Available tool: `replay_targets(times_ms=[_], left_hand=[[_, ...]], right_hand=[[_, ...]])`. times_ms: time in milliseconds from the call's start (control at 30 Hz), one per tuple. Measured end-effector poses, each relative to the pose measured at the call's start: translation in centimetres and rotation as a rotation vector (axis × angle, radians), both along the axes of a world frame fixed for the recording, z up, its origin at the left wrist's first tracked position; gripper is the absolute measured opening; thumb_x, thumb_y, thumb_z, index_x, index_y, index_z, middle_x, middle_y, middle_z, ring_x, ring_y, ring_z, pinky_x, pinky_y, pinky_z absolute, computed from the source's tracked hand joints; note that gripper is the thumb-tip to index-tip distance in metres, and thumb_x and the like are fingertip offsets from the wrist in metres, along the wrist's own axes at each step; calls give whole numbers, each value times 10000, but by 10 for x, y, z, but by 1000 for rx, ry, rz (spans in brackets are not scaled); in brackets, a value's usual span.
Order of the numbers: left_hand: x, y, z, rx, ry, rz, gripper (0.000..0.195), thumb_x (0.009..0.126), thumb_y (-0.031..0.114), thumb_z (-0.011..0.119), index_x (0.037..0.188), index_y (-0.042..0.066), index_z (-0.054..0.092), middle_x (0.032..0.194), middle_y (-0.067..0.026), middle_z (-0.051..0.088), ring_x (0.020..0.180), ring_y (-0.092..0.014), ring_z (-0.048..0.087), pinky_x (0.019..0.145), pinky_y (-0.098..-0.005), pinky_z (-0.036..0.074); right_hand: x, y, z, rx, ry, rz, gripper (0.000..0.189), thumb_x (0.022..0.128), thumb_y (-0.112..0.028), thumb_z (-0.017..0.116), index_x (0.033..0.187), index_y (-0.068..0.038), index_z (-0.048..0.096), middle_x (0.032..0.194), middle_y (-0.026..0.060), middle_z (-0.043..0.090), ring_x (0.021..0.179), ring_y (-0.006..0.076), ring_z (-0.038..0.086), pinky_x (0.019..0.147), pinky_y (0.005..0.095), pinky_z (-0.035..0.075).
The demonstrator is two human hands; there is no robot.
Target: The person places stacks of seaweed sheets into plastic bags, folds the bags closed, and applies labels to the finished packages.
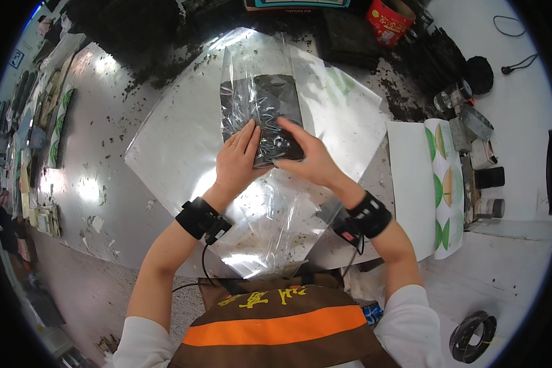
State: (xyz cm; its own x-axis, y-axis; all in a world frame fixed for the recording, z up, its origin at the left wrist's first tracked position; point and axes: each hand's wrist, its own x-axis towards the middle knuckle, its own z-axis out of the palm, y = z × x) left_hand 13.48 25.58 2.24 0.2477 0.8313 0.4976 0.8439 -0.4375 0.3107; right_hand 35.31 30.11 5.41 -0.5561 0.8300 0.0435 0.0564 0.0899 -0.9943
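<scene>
A flat dark stack of what looks like dried seaweed sheets (278, 99) lies in clear plastic film (257, 55). Beneath it is a large clear plastic sheet (175, 124) on the metal table. My left hand (239, 149) presses on the stack's near left part, fingers together and extended over the film. On the near right, my right hand (310, 156) has thumb and fingers spread apart, the fingertips at the film over the stack. The film's loose near end (271, 225) stretches towards me in folds. Whether the right fingertips pinch any film is unclear.
Dark piles (124, 37) and crumbs cover the far side. A red paper tub (388, 20) stands at the far right, near a glass jar (453, 95). Printed label sheets (444, 188) and a white sheet (409, 184) lie right. Packaging and papers (46, 115) line the left.
</scene>
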Motion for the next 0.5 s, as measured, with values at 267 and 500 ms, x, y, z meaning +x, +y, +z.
replay_targets(times_ms=[267,500], left_hand=[[-5,4,-9,31,77,-25,904,705,451,859,1385,-45,530,1466,-201,534,1319,-329,560,1078,-406,455],[-59,30,23,-825,-1077,-263,953,905,705,550,1572,60,330,1460,-237,492,1271,-377,577,1046,-398,460]], right_hand=[[14,-122,-35,855,-445,833,611,908,-106,586,1507,-147,474,1498,184,500,1402,294,482,1163,400,397],[-47,57,87,-121,13,294,308,1024,-302,615,1054,-39,774,912,55,752,806,112,697,710,299,550]])
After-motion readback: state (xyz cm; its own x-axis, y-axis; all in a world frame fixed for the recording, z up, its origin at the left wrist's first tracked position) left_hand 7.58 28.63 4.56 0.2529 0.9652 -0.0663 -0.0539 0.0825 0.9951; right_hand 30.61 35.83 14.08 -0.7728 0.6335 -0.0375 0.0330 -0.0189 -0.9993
